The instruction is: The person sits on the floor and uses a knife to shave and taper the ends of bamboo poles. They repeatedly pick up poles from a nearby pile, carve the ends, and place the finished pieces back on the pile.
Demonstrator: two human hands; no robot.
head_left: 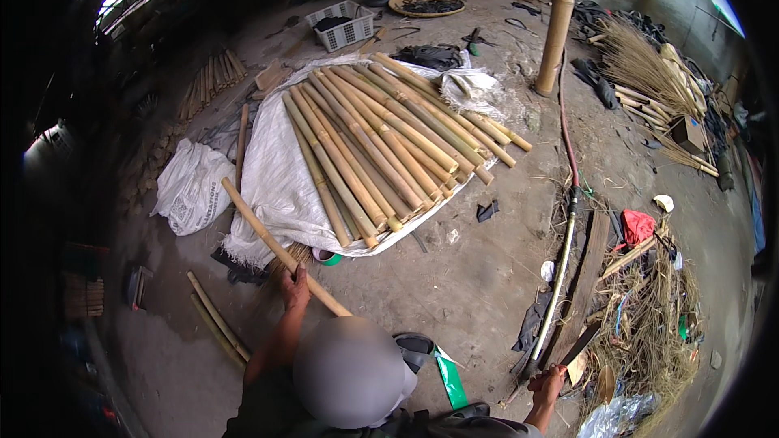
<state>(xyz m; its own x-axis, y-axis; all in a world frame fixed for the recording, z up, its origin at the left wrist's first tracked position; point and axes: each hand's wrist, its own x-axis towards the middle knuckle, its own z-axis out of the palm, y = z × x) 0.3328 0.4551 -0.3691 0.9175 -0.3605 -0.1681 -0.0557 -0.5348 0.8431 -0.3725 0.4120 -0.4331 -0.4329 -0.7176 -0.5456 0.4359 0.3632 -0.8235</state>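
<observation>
A long tan bamboo pole (261, 231) slants across the lower left, and my left hand (295, 288) is closed round it near its lower part. Its far end reaches toward a white plastic sack. At the lower right my right hand (547, 383) grips the handle of a large knife (579, 344). The dark blade points up and to the right, beside a heap of dry fibres. Ahead of me, many similar bamboo poles (381, 130) lie side by side on a white woven sheet (264, 170). Two shorter bamboo pieces (213, 308) rest on the floor left of my left arm.
A green tape roll (328, 258) sits by the sheet's near edge. Right of centre, a hose (565, 138) and wooden plank (586, 284) flank the fibre heap (649, 316). An upright bamboo post (558, 24), grey crate (341, 26) and woven tray (426, 6) stand farther back.
</observation>
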